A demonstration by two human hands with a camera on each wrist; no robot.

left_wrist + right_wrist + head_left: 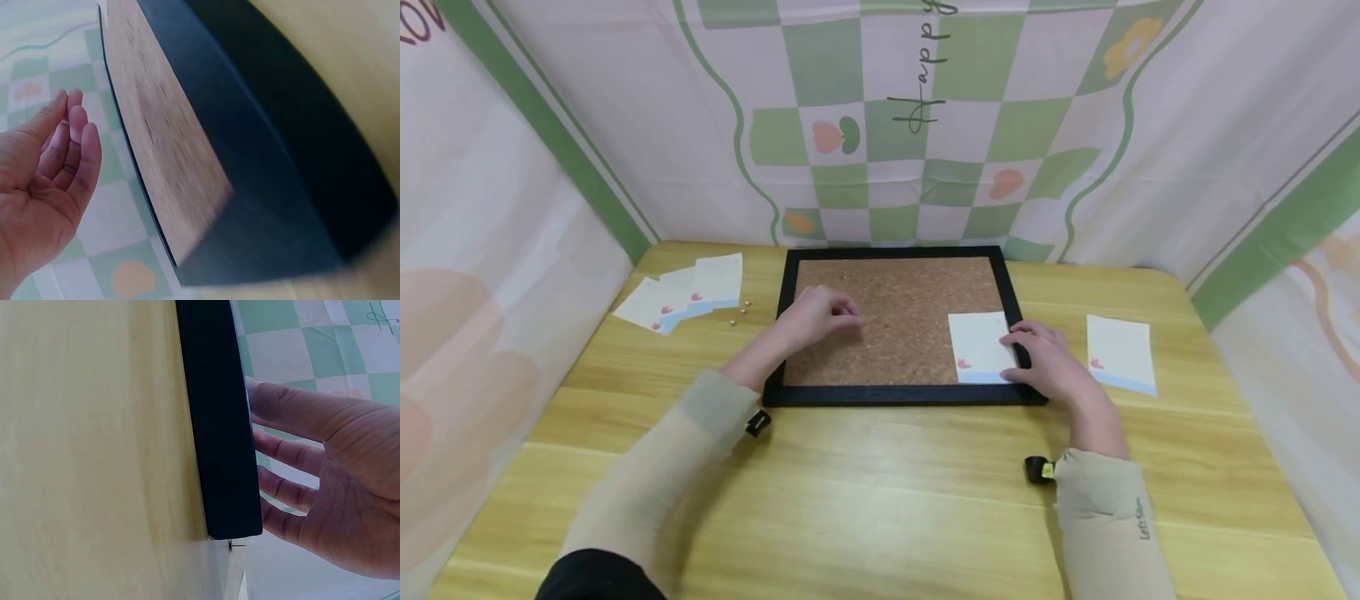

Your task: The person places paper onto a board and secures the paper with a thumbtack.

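Cork board [895, 292] in a black frame [865, 396] lies on the desk [880, 500], below the fingers of both hands; the left hand [820, 318] hovers over its left part, thumb and forefinger tips pressed together, the other fingers loosely bent; whether something small is caught between those tips I cannot tell; the right hand [1051, 360] has its fingers spread, thumb apart, touching the right edge of a white card [981, 343] and reaching across the frame's right side; this card, with a blue strip and a pink print, lies on the cork just left of the right fingers; a loose card [1120, 350] lies on the desk to the right of those fingers, apart from the frame; well left of the left fingers lie three overlapping cards [717, 279], a few small shiny bits [744, 312] just beside them; beyond all the fingers hangs a green-and-white checked cloth [895, 183].
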